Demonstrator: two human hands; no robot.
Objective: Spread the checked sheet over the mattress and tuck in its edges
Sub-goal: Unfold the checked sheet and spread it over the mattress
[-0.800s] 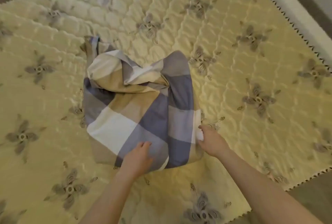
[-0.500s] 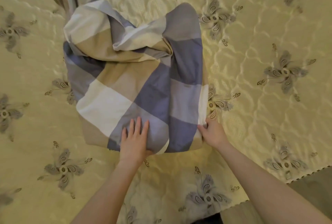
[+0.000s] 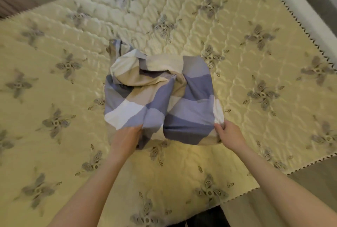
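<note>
left hand (image 3: 127,136): near edge of bunched checked sheet (image 3: 160,97) gripped | right hand (image 3: 230,133): sheet's right corner pinched | mattress (image 3: 255,81): sheet lain upon

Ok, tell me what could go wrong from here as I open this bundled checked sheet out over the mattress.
1. The checked sheet is a twisted bundle, tangled at its far end. Pulling may just drag the whole lump across the mattress instead of opening it.
2. The left hand and right hand grip only its near edge. Whether those are true corners cannot be told, so it could open skewed.
</note>
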